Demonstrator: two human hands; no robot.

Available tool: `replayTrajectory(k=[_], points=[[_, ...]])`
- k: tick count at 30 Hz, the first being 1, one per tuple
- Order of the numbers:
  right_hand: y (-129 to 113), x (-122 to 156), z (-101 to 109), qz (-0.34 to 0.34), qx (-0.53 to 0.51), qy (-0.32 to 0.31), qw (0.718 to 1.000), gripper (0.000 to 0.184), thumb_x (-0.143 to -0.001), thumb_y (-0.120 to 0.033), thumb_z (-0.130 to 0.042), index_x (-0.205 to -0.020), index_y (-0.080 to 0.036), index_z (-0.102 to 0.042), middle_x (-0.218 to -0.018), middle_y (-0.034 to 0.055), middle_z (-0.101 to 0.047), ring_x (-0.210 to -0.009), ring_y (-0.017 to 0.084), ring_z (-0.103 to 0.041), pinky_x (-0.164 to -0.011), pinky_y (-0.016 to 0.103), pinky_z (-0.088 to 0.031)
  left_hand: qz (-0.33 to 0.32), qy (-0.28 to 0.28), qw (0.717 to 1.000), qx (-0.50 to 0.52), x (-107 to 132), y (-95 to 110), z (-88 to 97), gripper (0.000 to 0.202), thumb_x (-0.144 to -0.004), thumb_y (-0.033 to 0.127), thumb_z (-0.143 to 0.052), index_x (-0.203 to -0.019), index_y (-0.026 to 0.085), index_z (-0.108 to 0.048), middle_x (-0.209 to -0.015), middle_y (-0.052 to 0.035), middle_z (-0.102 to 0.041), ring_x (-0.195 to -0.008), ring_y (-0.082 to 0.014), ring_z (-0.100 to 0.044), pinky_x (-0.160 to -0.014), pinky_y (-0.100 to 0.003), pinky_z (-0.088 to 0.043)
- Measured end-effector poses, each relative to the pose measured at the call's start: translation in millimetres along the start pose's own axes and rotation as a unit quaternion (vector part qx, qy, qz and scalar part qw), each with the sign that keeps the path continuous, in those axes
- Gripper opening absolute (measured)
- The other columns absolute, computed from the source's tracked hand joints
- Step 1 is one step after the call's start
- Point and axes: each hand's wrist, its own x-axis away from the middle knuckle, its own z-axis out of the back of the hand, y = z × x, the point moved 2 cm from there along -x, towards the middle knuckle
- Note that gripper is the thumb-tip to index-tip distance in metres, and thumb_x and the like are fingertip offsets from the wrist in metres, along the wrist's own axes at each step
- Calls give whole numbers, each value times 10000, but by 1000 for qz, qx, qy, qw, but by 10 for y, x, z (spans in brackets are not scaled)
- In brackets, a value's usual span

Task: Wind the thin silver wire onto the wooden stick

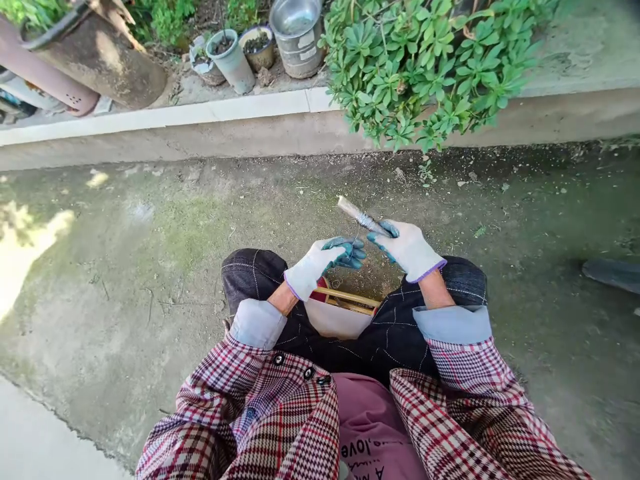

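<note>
My right hand [403, 248], in a white glove with blue-green coated fingers, is closed around the lower part of a short stick [349, 207]. The stick tilts up to the left, and its pale end is bare. Thin metal wire [369, 222] is wound around its middle. A loose strand of this wire runs down towards my left hand [334, 259], gloved the same way. There the thumb lies against the fingers, seemingly pinching the strand, while the fingertips point right. Below both hands, between my knees, are light wooden bars [347, 294] with a red part beside them.
A low concrete ledge [200, 137] with a white tiled edge crosses ahead. On it stand a metal pot [299, 40], a pale plastic pot [231, 61], a large planter [100, 57] and a leafy green plant [430, 73] overhanging the ground. A dark object [613, 275] lies at the far right.
</note>
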Motion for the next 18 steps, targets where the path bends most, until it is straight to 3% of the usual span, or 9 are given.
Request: replayTrajectory(k=[3,7,13,18], points=[[52,23,30,-20,-133,53,990,293,-813,-476,-652,-774,-186,-643,-578,-24,-536,-559,139,-484,-531,263,-369,15,-43,999,23,-71,106,-132,425,-772,400,-807,-1062,95,-745,-1034,-170,-771,-906,-270,-756,-915,-409,-588],[88,59,39,-79,-307,50,947,258,-763,-448,-690,-796,-198,-631,-547,-56,-488,-454,105,-424,-418,241,-353,40,-62,997,24,-166,133,-262,405,-768,352,-818,-1079,103,-738,-1018,-146,-771,-879,-260,-759,-893,-404,-595],[234,94,115,-146,-411,40,899,308,-691,-456,-749,-804,-192,-636,-504,-74,-486,-393,89,-427,-341,223,-357,45,-13,999,-26,-408,73,-382,378,-648,325,-883,-903,106,-711,-831,-71,-750,-692,-186,-719,-707,-346,-609],[495,167,273,-179,-445,80,874,371,-648,-469,-805,-804,-182,-628,-517,-77,-530,-355,68,-424,-304,208,-342,43,51,992,-110,-672,22,-424,340,-559,307,-858,-778,116,-680,-681,-2,-683,-508,-130,-634,-517,-284,-565]])
